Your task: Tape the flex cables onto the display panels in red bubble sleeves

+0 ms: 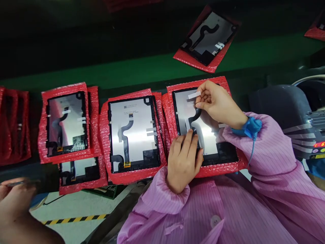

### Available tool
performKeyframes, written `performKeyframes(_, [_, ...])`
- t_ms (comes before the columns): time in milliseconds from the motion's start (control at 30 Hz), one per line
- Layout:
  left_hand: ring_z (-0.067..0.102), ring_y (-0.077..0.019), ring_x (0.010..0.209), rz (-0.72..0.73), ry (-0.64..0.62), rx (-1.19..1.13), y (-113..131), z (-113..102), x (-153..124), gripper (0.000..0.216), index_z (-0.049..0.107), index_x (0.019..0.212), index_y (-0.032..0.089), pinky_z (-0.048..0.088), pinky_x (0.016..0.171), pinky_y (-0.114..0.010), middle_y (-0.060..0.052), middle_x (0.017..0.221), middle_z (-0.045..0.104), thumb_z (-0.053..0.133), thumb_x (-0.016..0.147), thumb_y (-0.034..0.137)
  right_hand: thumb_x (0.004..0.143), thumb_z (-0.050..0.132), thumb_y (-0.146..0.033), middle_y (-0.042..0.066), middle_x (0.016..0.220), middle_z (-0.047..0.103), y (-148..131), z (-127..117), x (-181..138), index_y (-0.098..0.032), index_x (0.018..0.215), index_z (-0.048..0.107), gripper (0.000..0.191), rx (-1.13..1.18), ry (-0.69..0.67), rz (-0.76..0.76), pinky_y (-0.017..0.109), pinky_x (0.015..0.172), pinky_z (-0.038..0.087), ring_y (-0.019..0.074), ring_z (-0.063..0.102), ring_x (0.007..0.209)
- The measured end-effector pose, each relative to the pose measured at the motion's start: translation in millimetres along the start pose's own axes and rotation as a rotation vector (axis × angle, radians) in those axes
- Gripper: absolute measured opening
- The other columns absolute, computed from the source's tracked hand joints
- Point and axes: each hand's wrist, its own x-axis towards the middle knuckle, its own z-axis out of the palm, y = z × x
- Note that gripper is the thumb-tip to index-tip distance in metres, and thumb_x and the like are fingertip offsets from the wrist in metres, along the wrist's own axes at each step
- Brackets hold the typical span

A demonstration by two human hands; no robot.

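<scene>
In front of me a display panel [210, 135] lies back side up on red bubble wrap [215, 171]. My right hand [218, 103] pinches a short white strip of tape [194, 95] between thumb and forefinger, just above the panel's upper part. Below it, a black flex cable [195, 117] curves across the silver back. My left hand [184, 159] rests over the cable's lower stretch, its fingers laid out and the fingertips near a pale strip on the cable. That hand hides part of the panel's lower left. A blue wrist strap [247, 127] circles my right wrist.
More panels on red wrap lie to the left, one in the middle [133, 135] and another [67, 122] on a stack. A tilted panel [210, 37] sits on the green surface behind. A black tape dispenser [279, 115] stands right. Another person's hand [17, 196] is lower left.
</scene>
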Motion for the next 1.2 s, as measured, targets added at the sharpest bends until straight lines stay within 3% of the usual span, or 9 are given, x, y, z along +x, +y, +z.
performKeyframes(200, [0.058,-0.0266,0.107,0.062,-0.095,0.152,4,-3,6,0.042,0.056,0.131,0.001,0.049,0.095,-0.04,-0.015,0.126,0.068,0.048,0.098,0.026,0.08,0.061,-0.008,-0.002,0.078,0.058,4,6,-4,-0.022,0.09,0.048,0.022,-0.067,0.069,-0.156,0.031,0.069,0.049,0.0127,0.057,0.07])
performKeyframes(400, [0.059,-0.0273,0.103,0.053,-0.128,0.144,5,-3,12,0.043,0.058,0.129,-0.001,0.052,0.09,-0.041,-0.019,0.123,0.066,0.05,0.098,0.028,0.079,0.062,-0.01,-0.002,0.077,0.057,6,5,-9,-0.023,0.09,0.045,0.024,-0.035,0.103,-0.162,0.031,0.065,0.049,0.0126,0.057,0.068])
performKeyframes(567, [0.053,-0.0322,0.114,0.009,-0.083,0.115,6,-4,12,0.042,0.062,0.126,0.002,0.049,0.099,-0.046,-0.022,0.127,0.06,0.056,0.095,0.03,0.077,0.066,-0.012,-0.001,0.082,0.057,6,4,-9,-0.023,0.09,0.044,0.028,0.111,0.063,-0.108,0.03,0.064,0.052,0.0137,0.058,0.073])
performKeyframes(767, [0.05,-0.0335,0.114,-0.065,-0.041,0.041,8,0,9,0.041,0.063,0.127,0.005,0.05,0.097,-0.05,-0.024,0.125,0.054,0.059,0.093,0.028,0.069,0.066,-0.007,0.001,0.095,0.058,1,5,-12,-0.024,0.093,0.045,0.036,0.14,0.005,-0.032,0.031,0.066,0.056,0.0148,0.061,0.079])
performKeyframes(1000, [0.049,-0.0342,0.12,-0.115,-0.008,-0.069,4,4,4,0.039,0.061,0.129,0.008,0.049,0.097,-0.052,-0.026,0.135,0.045,0.059,0.093,0.025,0.074,0.066,-0.012,0.001,0.092,0.057,-21,5,-35,-0.024,0.092,0.047,0.029,0.326,0.049,-0.116,0.034,0.074,0.058,0.0165,0.065,0.088])
performKeyframes(1200, [0.044,-0.0375,0.131,-0.084,0.005,-0.008,5,3,4,0.041,0.06,0.128,0.008,0.047,0.102,-0.054,-0.027,0.147,0.04,0.058,0.094,0.03,0.072,0.068,-0.013,0.001,0.091,0.059,-12,5,-27,-0.023,0.092,0.049,0.029,0.317,0.035,-0.116,0.032,0.075,0.057,0.0156,0.066,0.086])
